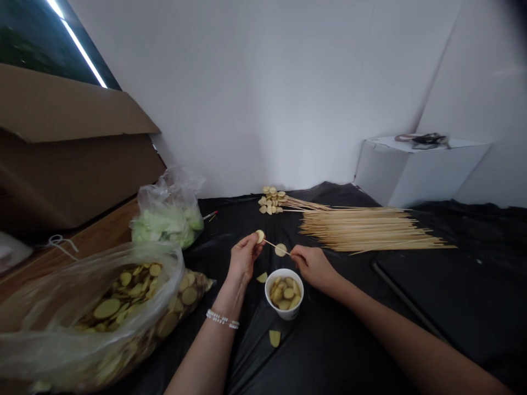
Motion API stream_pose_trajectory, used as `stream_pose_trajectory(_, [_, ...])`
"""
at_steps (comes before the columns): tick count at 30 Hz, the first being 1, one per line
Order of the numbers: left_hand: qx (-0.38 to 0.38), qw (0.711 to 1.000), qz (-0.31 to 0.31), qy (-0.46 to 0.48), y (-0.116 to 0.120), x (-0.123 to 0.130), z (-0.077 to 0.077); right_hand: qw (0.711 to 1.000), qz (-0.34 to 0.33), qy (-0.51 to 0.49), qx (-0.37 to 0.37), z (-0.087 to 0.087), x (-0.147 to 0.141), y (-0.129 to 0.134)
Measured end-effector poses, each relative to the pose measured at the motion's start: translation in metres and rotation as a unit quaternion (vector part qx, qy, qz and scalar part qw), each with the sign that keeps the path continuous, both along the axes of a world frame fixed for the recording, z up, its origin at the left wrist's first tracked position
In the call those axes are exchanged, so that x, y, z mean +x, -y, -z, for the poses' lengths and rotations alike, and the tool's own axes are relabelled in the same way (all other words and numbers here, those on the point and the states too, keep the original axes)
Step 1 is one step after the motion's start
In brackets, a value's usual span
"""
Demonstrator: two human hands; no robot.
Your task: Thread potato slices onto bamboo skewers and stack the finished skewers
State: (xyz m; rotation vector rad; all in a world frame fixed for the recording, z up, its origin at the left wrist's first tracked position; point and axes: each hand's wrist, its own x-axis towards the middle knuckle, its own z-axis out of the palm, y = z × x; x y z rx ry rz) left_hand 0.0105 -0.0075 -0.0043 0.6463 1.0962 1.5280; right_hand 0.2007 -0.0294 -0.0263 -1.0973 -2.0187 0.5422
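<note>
My left hand [244, 255] pinches a round potato slice [260, 236] between thumb and fingers. A thin wooden skewer [275, 245] runs from that slice to my right hand [312, 267], whose fingers are closed on it. Whether the tip has gone into the slice, I cannot tell. Just below the hands stands a white paper cup [287, 314] filled with potato slices [285, 291]. Loose slices lie on the black sheet around the cup, one of them behind the skewer. Farther back, skewers with potato slices on their ends [272, 200] lie in a bunch.
Many bare skewers [366, 229] lie spread at the right. On the left, an open plastic bag [173, 274] holds more slices, and another bag [167, 219] holds pale green vegetable pieces. A cardboard box [74, 175] and a white box [428, 170] flank the black sheet [349, 351].
</note>
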Motion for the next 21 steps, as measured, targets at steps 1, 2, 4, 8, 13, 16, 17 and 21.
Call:
stream_pose_trajectory(1, [0.001, 1.0, 0.002, -0.001, 0.0, -0.0005, -0.0005, 1.0, 0.002, -0.002, 0.001, 0.0, -0.0008, 0.0004])
stream_pose_trajectory(2, [0.005, 1.0, 0.003, -0.001, 0.0001, -0.0009, -0.001, 1.0, 0.004, -0.002, 0.002, 0.0001, -0.0015, 0.0007])
stream_pose_trajectory(4, [0.013, 1.0, 0.002, -0.006, 0.0, -0.0014, -0.0018, 1.0, 0.01, 0.001, 0.005, 0.0002, -0.0026, 0.0013])
stream_pose_trajectory(8, [0.02, 1.0, -0.014, -0.018, -0.0008, -0.0023, -0.002, 1.0, 0.012, 0.006, 0.018, 0.0, -0.0023, 0.0007])
stream_pose_trajectory(13, [0.022, 0.999, -0.042, -0.021, -0.0023, -0.0046, -0.0018, 0.999, -0.018, 0.034, 0.004, 0.0003, 0.0, -0.0006])
stream_pose_trajectory(16, [0.01, 0.999, -0.033, -0.008, -0.0028, -0.0051, -0.0013, 0.999, -0.01, 0.05, 0.008, 0.0008, 0.0017, -0.0008])
stream_pose_trajectory(17, [0.007, 1.0, -0.029, -0.002, -0.0029, -0.005, -0.001, 0.999, -0.003, 0.051, 0.015, 0.001, 0.0022, -0.0009])
stream_pose_trajectory(21, [0.009, 1.0, -0.022, 0.009, -0.0031, -0.0044, -0.0001, 0.998, 0.008, 0.053, 0.038, 0.0015, 0.0036, -0.0011])
